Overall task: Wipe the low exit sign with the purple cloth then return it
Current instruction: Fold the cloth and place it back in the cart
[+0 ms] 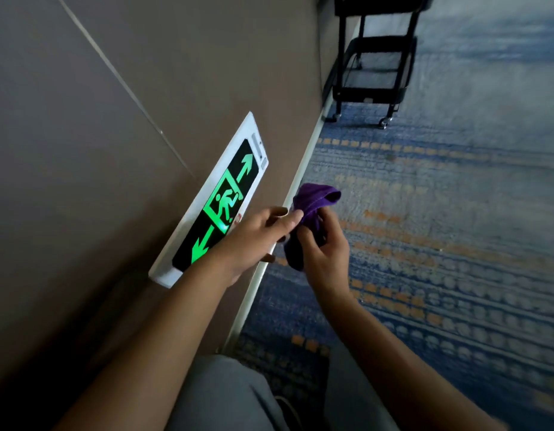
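The low exit sign point(221, 194) is a white-framed panel on the brown wall, with a lit green running figure and two green arrows. The purple cloth point(313, 202) is bunched up just right of the sign, above the carpet. My right hand point(324, 256) grips the cloth from below and the right. My left hand point(260, 237) reaches across the sign's lower right edge, and its fingertips pinch the cloth's left side. Part of the cloth is hidden behind my fingers.
A black wheeled cart point(375, 57) stands against the wall further along. A pale skirting strip point(288, 206) runs along the wall's base. Blue patterned carpet point(440, 213) covers the floor. My grey-trousered knee point(232, 396) is at the bottom.
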A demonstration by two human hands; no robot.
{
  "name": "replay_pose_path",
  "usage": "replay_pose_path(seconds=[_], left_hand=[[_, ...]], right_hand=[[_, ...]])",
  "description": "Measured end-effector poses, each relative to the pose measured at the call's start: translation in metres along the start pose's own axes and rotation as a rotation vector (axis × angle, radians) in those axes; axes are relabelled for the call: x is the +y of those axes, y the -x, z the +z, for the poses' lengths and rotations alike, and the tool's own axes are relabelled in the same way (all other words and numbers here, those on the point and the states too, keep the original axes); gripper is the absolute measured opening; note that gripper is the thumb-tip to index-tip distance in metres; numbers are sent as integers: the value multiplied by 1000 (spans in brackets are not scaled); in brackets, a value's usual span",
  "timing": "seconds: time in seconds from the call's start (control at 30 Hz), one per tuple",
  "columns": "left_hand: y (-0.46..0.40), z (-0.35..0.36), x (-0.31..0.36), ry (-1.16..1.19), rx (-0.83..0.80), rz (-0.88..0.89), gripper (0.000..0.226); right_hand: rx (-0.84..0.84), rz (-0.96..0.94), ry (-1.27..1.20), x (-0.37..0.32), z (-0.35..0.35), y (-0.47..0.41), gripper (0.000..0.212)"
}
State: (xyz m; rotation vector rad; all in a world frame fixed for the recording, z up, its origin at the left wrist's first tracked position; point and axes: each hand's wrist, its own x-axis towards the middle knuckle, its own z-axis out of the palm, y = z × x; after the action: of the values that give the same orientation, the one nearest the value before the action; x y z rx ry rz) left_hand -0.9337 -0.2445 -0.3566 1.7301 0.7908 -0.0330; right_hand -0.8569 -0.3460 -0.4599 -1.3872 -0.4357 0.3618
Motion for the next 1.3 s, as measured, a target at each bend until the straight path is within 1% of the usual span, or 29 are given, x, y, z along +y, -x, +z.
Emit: replay_pose_path(seconds=[0.03, 0.1, 0.13, 0.17, 0.2, 0.23, 0.27, 0.33, 0.37, 0.43, 0.47, 0.5, 0.53, 0.63, 0.7, 0.77, 0.8, 0.87, 0.9, 0.97, 1.0, 1.03, 1.07, 1.1, 1.17, 1.2, 1.23, 1.27, 1.3], left_hand=[[0, 9, 4, 85, -62, 21, 56], [-2, 27, 17, 175, -140, 103, 50], [1, 40, 27, 182, -133, 138, 45], [0, 46, 27, 176, -70, 160, 42], [2, 54, 40, 201, -50, 176, 40], [9, 63, 52, 221, -49, 163, 39], [14, 67, 48, 247, -34, 154, 38], [27, 75, 77, 324, -66, 87, 33], [32, 76, 78, 368, -40, 59, 31], [44, 78, 120, 419, -69, 21, 29], [47, 77, 123, 422, -52, 24, 29], [53, 75, 147, 414, -63, 27, 28], [58, 73, 169, 409, -74, 20, 26], [74, 66, 209, 414, -35, 12, 17], [86, 56, 244, 423, -16, 11, 22], [99, 42, 284, 436, -12, 32, 25], [106, 36, 302, 446, -18, 44, 24], [120, 24, 339, 472, -35, 59, 20], [128, 18, 358, 481, -43, 56, 20], [141, 10, 392, 499, -61, 48, 18], [146, 7, 409, 500, -69, 47, 16], [152, 4, 426, 501, -70, 47, 16], [157, 1, 441, 501, -60, 48, 17], [160, -2, 456, 490, -39, 49, 16], [164, -10, 486, 449, -4, 67, 14], [164, -15, 502, 441, 3, 78, 16], [163, -19, 516, 438, 7, 94, 23], [161, -22, 531, 437, 7, 121, 31], [158, -23, 544, 434, 5, 152, 36]], right_hand=[[2, -37, 8, -9, -6, 5, 23], [41, -102, 85, -25, -17, 7, 20], [56, -127, 125, -37, -26, 10, 19], [60, -140, 140, -42, -28, 8, 21], [85, -160, 164, -58, -40, 6, 22], [93, -165, 209, -75, -50, 8, 24], [75, -162, 224, -78, -51, 12, 25], [50, -97, 235, -117, -68, 15, 29], [33, -80, 209, -122, -67, 21, 31], [35, -53, 203, -167, -80, 23, 36], [44, -62, 198, -175, -77, 27, 36], [49, -61, 165, -201, -83, 24, 34], [66, -39, 162, -225, -89, 20, 31], [123, 6, 89, -271, -96, 15, 32], [193, 2, 78, -311, -103, 12, 35], [265, 6, 134, -349, -116, 4, 41], [282, 56, 172, -367, -123, -1, 44], [257, 236, 177, -404, -137, -11, 53], [220, 340, 111, -423, -142, -14, 55], [133, 546, -105, -460, -146, -17, 56], [108, 607, -191, -478, -146, -19, 59], [96, 625, -249, -495, -145, -23, 65], [105, 612, -270, -511, -143, -26, 71], [119, 583, -264, -528, -142, -30, 70], [114, 491, -198, -563, -139, -37, 48], [103, 440, -157, -579, -140, -40, 41], [88, 400, -121, -595, -142, -43, 38], [67, 364, -92, -608, -147, -48, 40], [56, 335, -75, -622, -152, -52, 48]])
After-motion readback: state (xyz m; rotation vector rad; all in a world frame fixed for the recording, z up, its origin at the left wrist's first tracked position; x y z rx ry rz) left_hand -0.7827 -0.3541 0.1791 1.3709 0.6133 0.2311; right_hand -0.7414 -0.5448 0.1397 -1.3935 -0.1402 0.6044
